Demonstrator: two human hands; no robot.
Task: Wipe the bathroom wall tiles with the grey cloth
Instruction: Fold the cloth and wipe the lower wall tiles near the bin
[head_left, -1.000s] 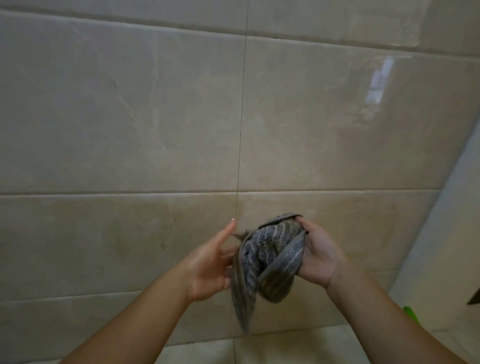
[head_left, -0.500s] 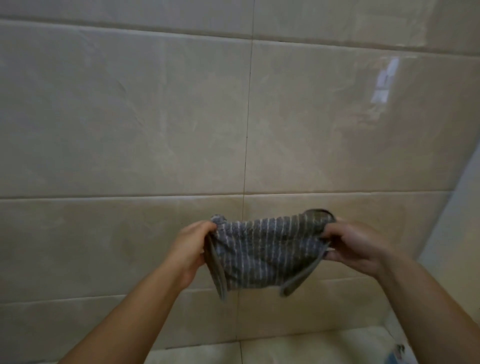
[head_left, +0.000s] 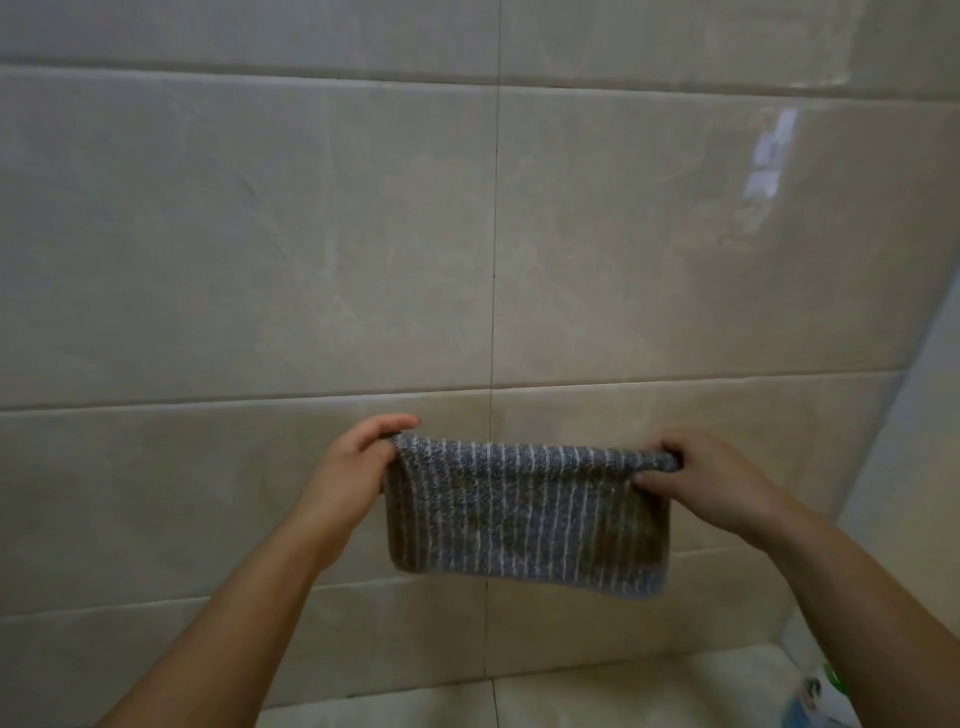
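Observation:
The grey cloth (head_left: 524, 512) with thin white stripes hangs flat, stretched wide between both hands in front of the wall. My left hand (head_left: 356, 470) pinches its upper left corner. My right hand (head_left: 714, 480) pinches its upper right corner. The beige glossy wall tiles (head_left: 311, 234) fill the view behind, with a vertical grout line (head_left: 496, 260) running down the middle. The cloth is held a little off the lower tile row; I cannot tell whether it touches the wall.
A side wall (head_left: 924, 415) meets the tiled wall at the right. The floor tiles (head_left: 597, 691) show at the bottom. A small green and white object (head_left: 826, 686) sits in the bottom right corner, partly cut off.
The bunched cloth has been pulled open: my left hand took its left corner, both hands moved apart, and the cloth now hangs flat and wider.

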